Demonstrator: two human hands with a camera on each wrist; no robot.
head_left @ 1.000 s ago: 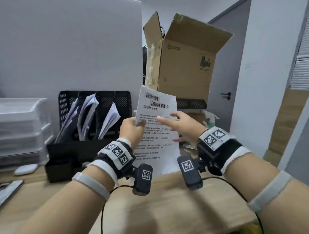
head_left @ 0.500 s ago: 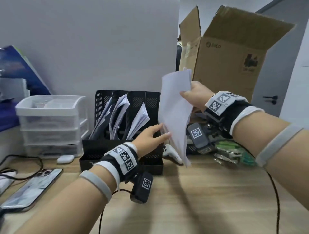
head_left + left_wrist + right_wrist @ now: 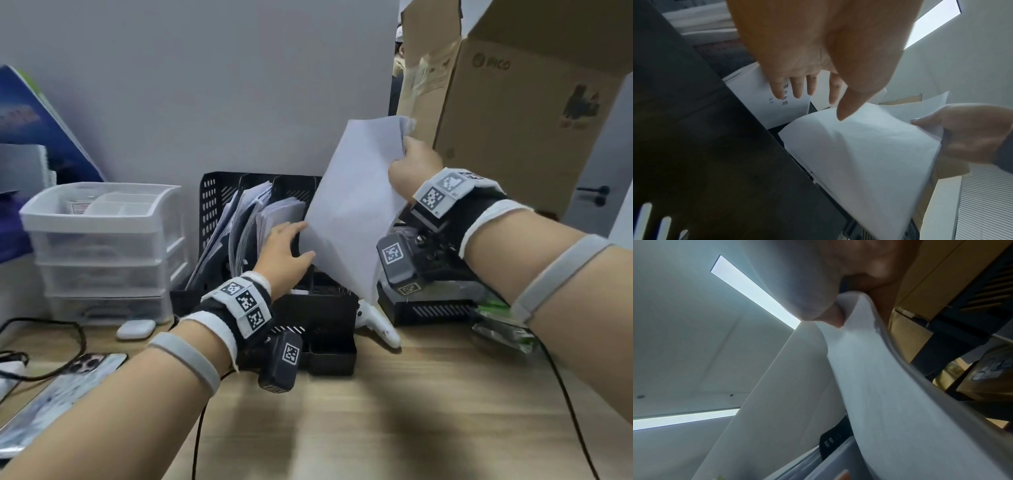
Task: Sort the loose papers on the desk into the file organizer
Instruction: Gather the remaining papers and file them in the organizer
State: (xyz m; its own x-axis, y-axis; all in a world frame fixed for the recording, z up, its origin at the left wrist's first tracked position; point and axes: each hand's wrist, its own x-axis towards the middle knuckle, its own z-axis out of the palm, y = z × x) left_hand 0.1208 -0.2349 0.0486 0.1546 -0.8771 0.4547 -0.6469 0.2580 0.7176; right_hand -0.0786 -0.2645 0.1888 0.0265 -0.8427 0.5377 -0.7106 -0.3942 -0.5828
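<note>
From the head camera, the black mesh plastic file organizer (image 3: 219,192) stands on the pale wooden desk (image 3: 394,411) against the grey wall. Its left slots hold leaning bundles of white filed papers (image 3: 246,219). The right hand (image 3: 412,164) pinches the upper right corner of a blank-backed white sheet of paper (image 3: 356,205), thumb and fingers curled onto it; the sheet hangs tilted over the organizer's right-hand slot, its lower corner dipping behind the organizer's front wall. The left hand (image 3: 284,253) reaches over the organizer with fingers straight and relaxed, its fingertips against the sheet's lower left edge, gripping nothing. Left of the organizer sits a translucent white plastic drawer unit (image 3: 99,246); right of and behind it rises an open brown cardboard box (image 3: 520,113). A white game controller (image 3: 380,327) lies on the desk just right of the organizer's base.

From the left wrist camera, the left hand (image 3: 818,53) is spread, fingers extended toward a filed page with printed characters, the thumb touching the held sheet (image 3: 865,154). The right hand (image 3: 970,134) grips that sheet's far edge. The organizer's dark wall (image 3: 711,154) fills the lower left.

From the right wrist camera, the right hand's thumb (image 3: 830,316) presses on the curved sheet (image 3: 900,394), with the cardboard box (image 3: 910,337) beyond.
</note>
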